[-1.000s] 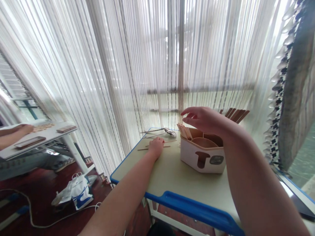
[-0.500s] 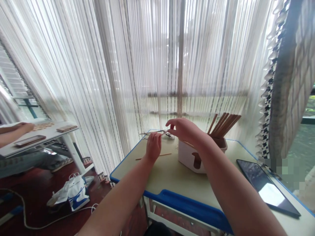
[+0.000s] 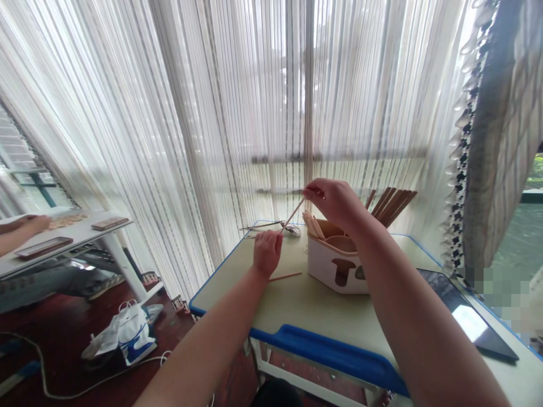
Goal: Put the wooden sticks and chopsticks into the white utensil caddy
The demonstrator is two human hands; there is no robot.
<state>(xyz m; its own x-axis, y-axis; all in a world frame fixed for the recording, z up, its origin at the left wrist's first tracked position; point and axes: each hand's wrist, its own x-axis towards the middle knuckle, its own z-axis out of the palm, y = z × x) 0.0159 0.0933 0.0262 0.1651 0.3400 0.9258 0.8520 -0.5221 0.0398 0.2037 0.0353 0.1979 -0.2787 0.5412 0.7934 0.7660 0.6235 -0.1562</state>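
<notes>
A thin pale wooden chopstick (image 3: 292, 213) slants upward between my two hands. My left hand (image 3: 268, 251) is closed around its lower end, above the table. Higher and to the right, my right hand (image 3: 328, 195) pinches the upper end between thumb and fingers. Another chopstick (image 3: 287, 276) lies on the table, partly hidden behind my left hand. Below my right hand stands a white and tan cutlery holder (image 3: 318, 263) with compartments. Pale chopsticks (image 3: 314, 226) stand in its left part, and several brown chopsticks (image 3: 392, 206) lean out of its right part.
Shiny metal cutlery (image 3: 291, 228) lies at the table's back edge. A dark tablet (image 3: 449, 305) rests on the right side, partly behind my right arm. Blue trim (image 3: 322, 353) edges the table (image 3: 297, 311). Another person's hands (image 3: 36, 224) are over a table at the left.
My right hand has risen away from my left hand, so a longer stretch of the chopstick shows between them. The holder's front compartments have come into view.
</notes>
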